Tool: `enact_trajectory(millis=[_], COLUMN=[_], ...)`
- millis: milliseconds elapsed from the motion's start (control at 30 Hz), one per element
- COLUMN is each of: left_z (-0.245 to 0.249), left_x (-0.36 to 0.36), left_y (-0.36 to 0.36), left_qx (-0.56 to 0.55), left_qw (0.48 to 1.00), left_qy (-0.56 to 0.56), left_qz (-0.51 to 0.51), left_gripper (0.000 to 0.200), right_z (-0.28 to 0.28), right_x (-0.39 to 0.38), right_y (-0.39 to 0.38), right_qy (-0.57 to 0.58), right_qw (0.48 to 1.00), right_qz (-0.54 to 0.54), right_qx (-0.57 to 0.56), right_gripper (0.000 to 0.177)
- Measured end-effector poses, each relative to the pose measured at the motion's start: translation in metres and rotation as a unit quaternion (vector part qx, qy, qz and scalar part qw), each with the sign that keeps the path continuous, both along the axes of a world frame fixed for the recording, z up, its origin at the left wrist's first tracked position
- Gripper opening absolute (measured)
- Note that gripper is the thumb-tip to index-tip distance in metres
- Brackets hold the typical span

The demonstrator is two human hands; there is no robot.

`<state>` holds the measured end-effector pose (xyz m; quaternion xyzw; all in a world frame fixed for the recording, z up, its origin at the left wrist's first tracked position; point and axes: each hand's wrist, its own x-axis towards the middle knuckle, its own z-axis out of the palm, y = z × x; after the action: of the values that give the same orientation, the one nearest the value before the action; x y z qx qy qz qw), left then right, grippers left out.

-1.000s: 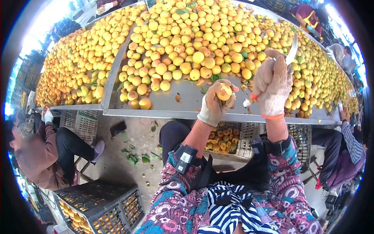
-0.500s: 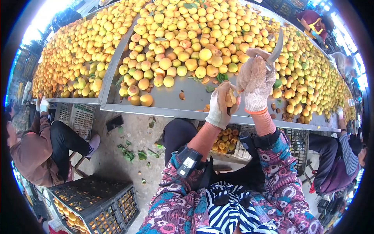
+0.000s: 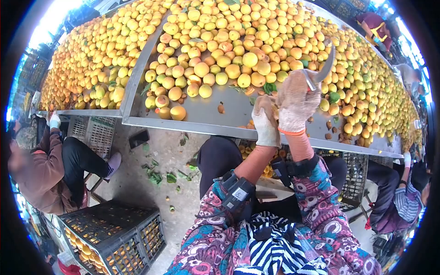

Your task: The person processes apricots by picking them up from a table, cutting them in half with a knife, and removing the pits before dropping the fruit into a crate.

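Observation:
My right hand [image 3: 297, 101], in a pale work glove with an orange cuff, is closed on a curved knife [image 3: 326, 65]. The hooked blade points up and away from my body. Close against it on the left is my left hand [image 3: 266, 121], also gloved. Its fingers are wrapped round an apricot [image 3: 275, 111], of which only a sliver shows between the two hands. Both hands are above the near edge of a metal sorting table [image 3: 201, 114]. Just beyond them lie many loose yellow-orange apricots [image 3: 233, 71].
A metal divider [image 3: 142, 62] splits the table. Under its near edge, by my knees, is a crate of apricots [image 3: 268, 171]. Stacked black crates [image 3: 112, 233] stand at lower left, near leaves [image 3: 171, 177] on the floor. Co-workers sit at left [image 3: 43, 178] and right [image 3: 405, 201].
My hands have come closer together, the left turning upright beside the right. The apricot in my left hand is now mostly hidden. The whole view has shifted slightly.

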<state>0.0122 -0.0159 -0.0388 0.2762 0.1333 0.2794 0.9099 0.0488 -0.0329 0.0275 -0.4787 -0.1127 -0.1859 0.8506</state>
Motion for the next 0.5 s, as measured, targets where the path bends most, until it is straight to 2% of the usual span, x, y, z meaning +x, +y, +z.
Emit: enact_trajectory(millis=[33, 67, 100, 133, 200, 300, 333, 433, 500], left_z=[0.000, -0.001, 0.001, 0.013, 0.034, 0.029, 0.027, 0.027, 0.022], left_x=[0.001, 0.001, 0.000, -0.005, -0.013, -0.009, -0.007, -0.007, -0.005], left_y=[0.001, 0.002, 0.004, 0.009, 0.015, 0.014, 0.015, 0.017, 0.015], left_qx=[-0.006, -0.012, -0.017, 0.046, 0.010, 0.001, -0.008, 0.005, 0.061], left_qw=[1.000, 1.000, 1.000, 0.996, 0.994, 0.990, 0.987, 0.988, 0.990], left_qy=[0.004, 0.009, 0.014, 0.073, 0.104, 0.129, 0.139, 0.136, 0.117], left_qz=[0.005, 0.011, 0.018, 0.007, -0.040, -0.065, -0.075, -0.079, -0.053], left_gripper=[0.020, 0.019, 0.018, 0.018, 0.017, 0.015, 0.014, 0.012, 0.011], right_z=[0.005, 0.016, 0.008, 0.002, -0.002, 0.004, -0.003, 0.011, 0.013], right_x=[-0.005, -0.010, 0.001, 0.016, 0.021, 0.023, 0.033, 0.028, 0.030], right_y=[0.005, 0.004, 0.001, -0.001, -0.010, -0.010, -0.014, -0.008, -0.006], right_qy=[-0.033, 0.048, 0.055, 0.062, 0.046, 0.110, 0.091, 0.186, 0.249], right_qw=[0.994, 0.993, 0.989, 0.984, 0.968, 0.974, 0.944, 0.970, 0.958], right_qz=[-0.062, 0.049, 0.073, 0.097, 0.197, 0.148, 0.234, 0.080, 0.035], right_qx=[-0.087, 0.092, 0.112, 0.133, 0.148, 0.131, 0.216, 0.131, 0.139], right_gripper=[0.024, 0.023, 0.022, 0.022, 0.016, 0.020, 0.024, 0.026, 0.026])
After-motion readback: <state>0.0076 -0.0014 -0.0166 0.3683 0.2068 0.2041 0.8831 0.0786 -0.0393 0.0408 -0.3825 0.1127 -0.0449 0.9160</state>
